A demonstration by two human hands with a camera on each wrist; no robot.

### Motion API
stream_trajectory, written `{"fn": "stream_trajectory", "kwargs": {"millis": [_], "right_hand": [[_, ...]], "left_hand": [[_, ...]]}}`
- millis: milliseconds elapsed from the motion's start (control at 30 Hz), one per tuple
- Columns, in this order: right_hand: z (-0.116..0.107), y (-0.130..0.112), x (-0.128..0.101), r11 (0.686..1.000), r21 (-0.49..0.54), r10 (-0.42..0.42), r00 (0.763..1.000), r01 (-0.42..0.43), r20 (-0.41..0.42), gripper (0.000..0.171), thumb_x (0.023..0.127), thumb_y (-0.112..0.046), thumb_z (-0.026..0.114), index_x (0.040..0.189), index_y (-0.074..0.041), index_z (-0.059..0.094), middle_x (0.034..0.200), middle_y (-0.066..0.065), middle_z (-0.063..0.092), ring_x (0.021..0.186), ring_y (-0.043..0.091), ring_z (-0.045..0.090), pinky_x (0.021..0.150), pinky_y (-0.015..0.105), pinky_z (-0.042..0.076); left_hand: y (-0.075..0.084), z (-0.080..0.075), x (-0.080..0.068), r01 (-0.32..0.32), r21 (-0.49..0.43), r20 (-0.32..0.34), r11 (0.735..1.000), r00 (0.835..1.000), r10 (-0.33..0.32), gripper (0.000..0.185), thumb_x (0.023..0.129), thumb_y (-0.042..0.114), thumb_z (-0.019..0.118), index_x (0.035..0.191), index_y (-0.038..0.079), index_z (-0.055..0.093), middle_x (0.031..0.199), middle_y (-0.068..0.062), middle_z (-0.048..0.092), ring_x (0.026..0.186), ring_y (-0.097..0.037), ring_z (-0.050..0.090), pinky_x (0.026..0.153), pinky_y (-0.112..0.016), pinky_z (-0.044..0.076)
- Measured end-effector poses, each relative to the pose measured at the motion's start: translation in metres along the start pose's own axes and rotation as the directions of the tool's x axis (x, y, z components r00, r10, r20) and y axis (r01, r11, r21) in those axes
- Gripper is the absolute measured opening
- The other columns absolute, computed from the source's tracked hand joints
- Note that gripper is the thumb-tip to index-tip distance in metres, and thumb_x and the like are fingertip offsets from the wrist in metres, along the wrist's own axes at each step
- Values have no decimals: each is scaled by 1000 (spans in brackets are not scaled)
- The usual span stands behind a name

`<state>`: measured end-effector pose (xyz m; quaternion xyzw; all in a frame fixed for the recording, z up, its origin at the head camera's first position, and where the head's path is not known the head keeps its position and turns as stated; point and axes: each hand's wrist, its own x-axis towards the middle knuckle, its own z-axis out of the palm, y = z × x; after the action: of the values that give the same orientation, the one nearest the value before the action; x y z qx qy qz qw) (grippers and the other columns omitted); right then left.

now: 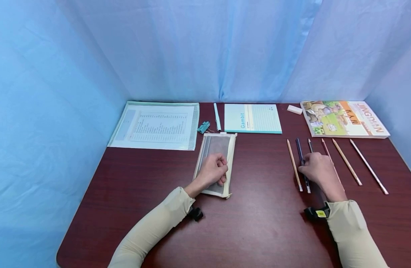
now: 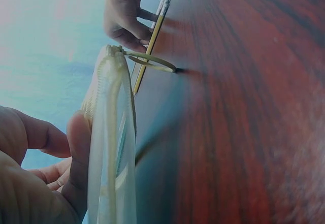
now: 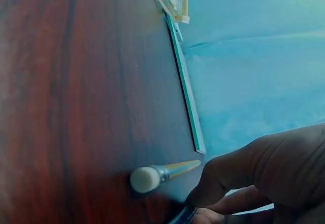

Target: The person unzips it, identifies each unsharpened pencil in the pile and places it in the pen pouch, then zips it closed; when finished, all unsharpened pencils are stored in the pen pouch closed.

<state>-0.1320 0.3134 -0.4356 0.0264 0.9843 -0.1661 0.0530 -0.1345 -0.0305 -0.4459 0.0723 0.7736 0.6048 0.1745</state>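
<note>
My left hand (image 1: 212, 169) rests over a flat mesh zip pouch (image 1: 218, 143) with cream edging, its fingers loosely bent. In the left wrist view, the thumb (image 2: 78, 142) lies against the top of the pouch. To the right, my right hand (image 1: 318, 171) pinches a dark blue pencil (image 1: 299, 147) among a row of pencils. The right wrist view shows thumb and fingers meeting on that pencil (image 3: 184, 215), beside a natural-wood pencil (image 3: 175, 170) with a white eraser end. Another dark pencil (image 1: 310, 144) is partly hidden under the right hand.
Further right lie a reddish pencil (image 1: 325, 146), a wooden pencil (image 1: 346, 161) and a white pencil (image 1: 368, 166). Along the back are a document sleeve (image 1: 153, 124), a teal binder clip (image 1: 203, 127), a white pen (image 1: 217, 117), a notebook (image 1: 253, 118), an eraser (image 1: 294, 109) and a book (image 1: 344, 119).
</note>
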Motion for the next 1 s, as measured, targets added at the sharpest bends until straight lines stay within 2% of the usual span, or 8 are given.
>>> {"fn": "stream_trajectory", "kwargs": {"millis": [200, 333, 400, 433, 567, 667, 767, 1000], "right_hand": [[-10, 2, -4, 992, 99, 84, 996, -83, -8, 34, 79, -19, 72, 99, 8, 69, 79, 17, 70, 69, 28, 61, 58, 34, 43], [-20, 9, -7, 944, 310, 113, 994, -111, 9, 40, 83, -15, 70, 114, 9, 63, 72, 2, 71, 62, 13, 66, 58, 30, 57], [-22, 14, -7, 866, 485, 107, 992, -127, 68, 38, 88, -11, 66, 120, 8, 58, 73, -11, 68, 61, 6, 67, 56, 30, 63], [-23, 16, -6, 806, 576, 94, 990, -136, 102, 34, 91, -9, 64, 120, 6, 56, 74, -16, 67, 63, 4, 68, 57, 30, 65], [-19, 25, -4, 472, 870, -40, 982, -145, 185, 17, 96, 1, 56, 110, -9, 59, 80, -12, 70, 74, 4, 71, 60, 30, 66], [-13, 26, -1, 250, 956, -149, 969, -156, 197, 30, 98, 7, 49, 104, -19, 62, 85, -6, 74, 78, 9, 74, 61, 30, 66], [-7, 23, 0, 137, 976, -226, 954, -171, 199, 35, 99, 9, 43, 108, -19, 63, 90, -3, 73, 82, 12, 75, 64, 31, 66], [4, 7, 2, 39, 972, -282, 931, -231, 233, 30, 101, 6, 42, 110, -14, 62, 92, 2, 74, 85, 16, 75, 68, 32, 67]], "left_hand": [[1, 0, -1, 8, 6, 1, 1000, 1000, -8, 7, 88, -7, 49, 87, -4, 56, 60, -4, 56, 36, -9, 54, 34, -27, 53], [0, -1, -1, 6, 1, -1, 1000, 1000, -6, 7, 88, -7, 50, 87, -4, 55, 59, -4, 55, 36, -9, 54, 34, -28, 53], [0, -1, -1, 5, 0, 0, 1000, 1000, -5, 7, 88, -7, 50, 87, -4, 56, 60, -4, 55, 36, -10, 54, 34, -28, 53], [0, -1, -1, 3, 0, -1, 1000, 1000, -3, 7, 88, -7, 50, 87, -4, 56, 60, -4, 55, 36, -10, 54, 34, -29, 53], [1, -2, -1, 5, 6, 4, 1000, 1000, -5, 7, 89, -6, 50, 88, -4, 56, 60, -3, 56, 36, -10, 54, 34, -28, 53], [0, -2, -1, 8, 2, 8, 1000, 1000, -8, 7, 88, -7, 50, 88, -4, 56, 60, -3, 56, 36, -10, 54, 34, -27, 53], [0, -2, 0, 9, 1, 7, 1000, 1000, -9, 7, 88, -7, 49, 88, -4, 56, 60, -3, 56, 36, -10, 54, 34, -28, 53], [0, -2, 1, 6, 5, 12, 1000, 1000, -6, 7, 89, -5, 49, 88, -3, 56, 60, -3, 56, 36, -10, 54, 35, -27, 53]]}}
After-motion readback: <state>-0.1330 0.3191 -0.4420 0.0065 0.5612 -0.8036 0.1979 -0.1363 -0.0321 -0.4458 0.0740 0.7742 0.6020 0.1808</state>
